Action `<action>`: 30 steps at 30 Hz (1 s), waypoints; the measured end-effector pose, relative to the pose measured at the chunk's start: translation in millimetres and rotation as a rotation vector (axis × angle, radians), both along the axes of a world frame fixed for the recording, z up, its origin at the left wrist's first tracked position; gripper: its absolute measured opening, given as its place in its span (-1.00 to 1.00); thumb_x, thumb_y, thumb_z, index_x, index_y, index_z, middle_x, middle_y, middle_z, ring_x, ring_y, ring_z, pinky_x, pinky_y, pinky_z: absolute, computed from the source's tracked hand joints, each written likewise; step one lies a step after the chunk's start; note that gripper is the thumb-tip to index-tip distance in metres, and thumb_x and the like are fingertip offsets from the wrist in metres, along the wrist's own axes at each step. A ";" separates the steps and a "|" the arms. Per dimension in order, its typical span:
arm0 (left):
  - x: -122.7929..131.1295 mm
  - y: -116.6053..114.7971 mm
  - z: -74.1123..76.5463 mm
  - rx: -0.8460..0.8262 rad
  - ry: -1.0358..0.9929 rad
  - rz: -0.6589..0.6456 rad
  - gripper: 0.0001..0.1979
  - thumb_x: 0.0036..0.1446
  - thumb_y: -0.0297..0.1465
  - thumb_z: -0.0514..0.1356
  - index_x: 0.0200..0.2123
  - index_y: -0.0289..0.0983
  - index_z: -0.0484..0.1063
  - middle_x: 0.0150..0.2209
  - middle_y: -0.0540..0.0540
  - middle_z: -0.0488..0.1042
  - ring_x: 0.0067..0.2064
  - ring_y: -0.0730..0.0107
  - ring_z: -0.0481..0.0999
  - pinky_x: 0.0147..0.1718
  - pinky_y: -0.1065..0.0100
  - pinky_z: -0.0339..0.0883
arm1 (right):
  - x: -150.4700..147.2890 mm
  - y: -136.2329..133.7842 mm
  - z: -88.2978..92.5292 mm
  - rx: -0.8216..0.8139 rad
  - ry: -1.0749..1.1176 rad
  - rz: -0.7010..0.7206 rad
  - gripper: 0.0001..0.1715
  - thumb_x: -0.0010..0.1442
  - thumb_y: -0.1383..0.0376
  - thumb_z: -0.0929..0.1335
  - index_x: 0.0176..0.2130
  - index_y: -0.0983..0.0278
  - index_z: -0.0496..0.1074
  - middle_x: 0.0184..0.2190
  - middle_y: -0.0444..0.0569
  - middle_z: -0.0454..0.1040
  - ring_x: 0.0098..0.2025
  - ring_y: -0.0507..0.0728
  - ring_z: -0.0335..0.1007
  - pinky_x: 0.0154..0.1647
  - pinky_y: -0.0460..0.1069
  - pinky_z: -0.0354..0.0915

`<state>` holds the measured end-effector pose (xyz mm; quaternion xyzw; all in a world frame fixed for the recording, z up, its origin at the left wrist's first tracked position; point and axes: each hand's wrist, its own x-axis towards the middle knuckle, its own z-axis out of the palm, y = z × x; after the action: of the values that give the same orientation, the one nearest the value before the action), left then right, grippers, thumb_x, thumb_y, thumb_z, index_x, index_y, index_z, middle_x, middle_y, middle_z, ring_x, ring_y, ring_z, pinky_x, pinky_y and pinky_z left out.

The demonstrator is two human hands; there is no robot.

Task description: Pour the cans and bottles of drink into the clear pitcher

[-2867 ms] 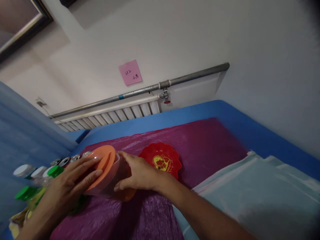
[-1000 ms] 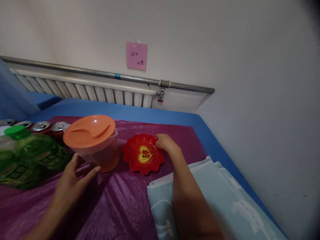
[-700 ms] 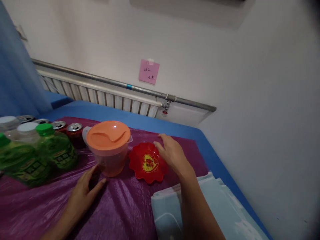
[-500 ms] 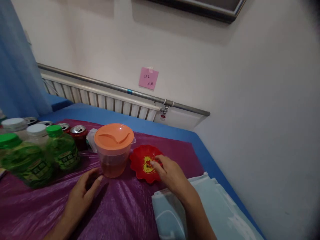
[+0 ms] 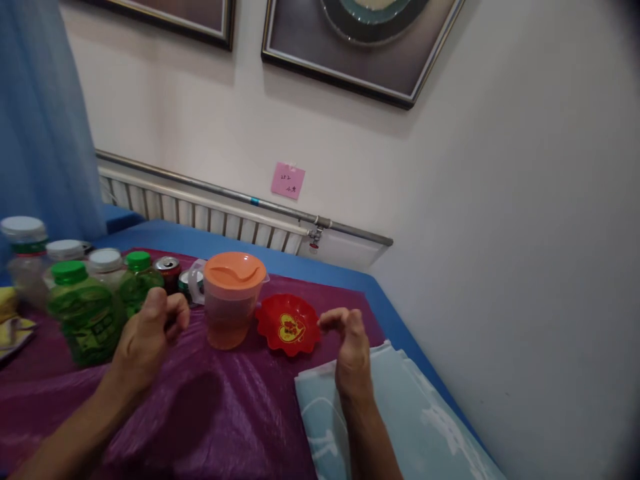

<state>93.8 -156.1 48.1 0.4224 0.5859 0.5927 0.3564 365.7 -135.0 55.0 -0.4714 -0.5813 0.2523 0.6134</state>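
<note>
Head view shows two bare hands, both raised and holding nothing: the left hand (image 5: 147,340) with fingers loosely curled and thumb up, nearest the bottles, and the right hand (image 5: 353,353) half open, fingertips just beside the right rim of a dish; whether they touch it I cannot tell. Between the forearms, a crumpled purple sheet (image 5: 255,407) runs to the near edge of the view, leaving open room there. One folded pale blue cloth (image 5: 415,413) lies under the right forearm. Beyond the left hand stand two green-capped bottles (image 5: 83,317) and three white-capped containers (image 5: 25,267); one yellow item (image 5: 8,307) is cut off by the left edge. In the middle are one pitcher (image 5: 231,310), upright under its orange lid, and, just to its right, one scalloped red dish (image 5: 273,319) with a yellow heart print. Left of the pitcher stand one red can (image 5: 169,277) and one green can (image 5: 189,288). Past the sheet's far edge runs a strip of blue table (image 5: 175,235), its corner by the right wall. Behind come one radiator (image 5: 215,213), one pipe (image 5: 200,185), one pink note (image 5: 288,181), one blue curtain (image 5: 45,120) and two framed pictures (image 5: 350,57), both cropped at the top.
</note>
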 end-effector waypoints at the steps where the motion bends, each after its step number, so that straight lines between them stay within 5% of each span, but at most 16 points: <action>1: -0.1 -5.1 9.6 0.028 -0.029 0.000 -0.25 -0.07 0.37 -0.22 -0.68 -0.20 0.16 -0.66 0.02 0.02 -0.56 0.44 -0.01 -0.55 0.34 -0.14 | -1.5 -6.1 10.7 0.049 0.014 0.011 -0.20 0.31 -0.28 0.05 -0.47 0.22 0.42 -0.49 -0.07 0.43 -0.37 0.13 0.34 -0.25 0.02 0.26; 5: -1.2 -27.4 35.7 0.148 -0.114 0.013 -0.27 -0.04 0.35 -0.28 -0.69 -0.18 0.07 -0.68 0.01 -0.01 -0.60 0.44 -0.02 -0.62 0.32 -0.17 | -7.0 -31.6 40.6 0.196 0.089 0.064 -0.13 0.29 -0.33 -0.01 -0.48 0.20 0.43 -0.49 -0.09 0.40 -0.38 0.13 0.30 -0.28 0.02 0.23; 9: -2.1 -38.6 41.5 0.122 -0.134 0.047 -0.24 -0.12 0.41 -0.29 -0.69 -0.18 0.06 -0.68 0.00 0.06 -0.60 0.46 0.05 -0.64 0.35 -0.11 | -10.2 -41.3 43.9 0.217 0.131 0.085 -0.12 0.23 -0.38 0.04 -0.50 0.20 0.43 -0.51 -0.10 0.39 -0.40 0.12 0.28 -0.30 0.02 0.20; 13: -2.7 -32.7 28.5 0.063 -0.145 -0.050 -0.19 -0.28 0.49 -0.18 -0.68 -0.19 0.07 -0.69 0.05 0.01 -0.61 0.53 -0.02 -0.62 0.40 -0.17 | -10.6 -31.6 26.2 0.115 0.113 0.070 -0.13 0.23 -0.38 0.04 -0.51 0.21 0.41 -0.53 -0.10 0.37 -0.41 0.12 0.26 -0.29 0.03 0.17; 20: -2.3 -5.9 -7.6 -0.045 -0.166 -0.124 -0.23 -0.16 0.44 -0.15 -0.70 -0.19 0.07 -0.71 0.09 -0.07 -0.66 0.57 -0.10 -0.63 0.42 -0.24 | -8.8 -6.6 -6.8 -0.108 0.047 0.040 -0.10 0.17 -0.42 -0.03 -0.56 0.19 0.31 -0.57 -0.09 0.33 -0.46 0.13 0.25 -0.33 0.04 0.20; 30: -2.9 -13.4 -20.3 0.002 -0.010 -0.023 -0.30 0.05 0.30 -0.25 -0.66 -0.18 0.11 -0.71 0.07 -0.04 -0.66 0.47 0.00 -0.64 0.38 -0.07 | -12.0 -10.0 -8.8 -0.132 0.039 0.025 -0.10 0.07 -0.47 0.10 -0.57 0.21 0.40 -0.56 -0.04 0.42 -0.43 0.17 0.32 -0.29 0.07 0.25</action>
<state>90.9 -169.5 27.8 0.4264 0.5785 0.5913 0.3658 353.6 -145.0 46.2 -0.4985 -0.5571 0.3069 0.5890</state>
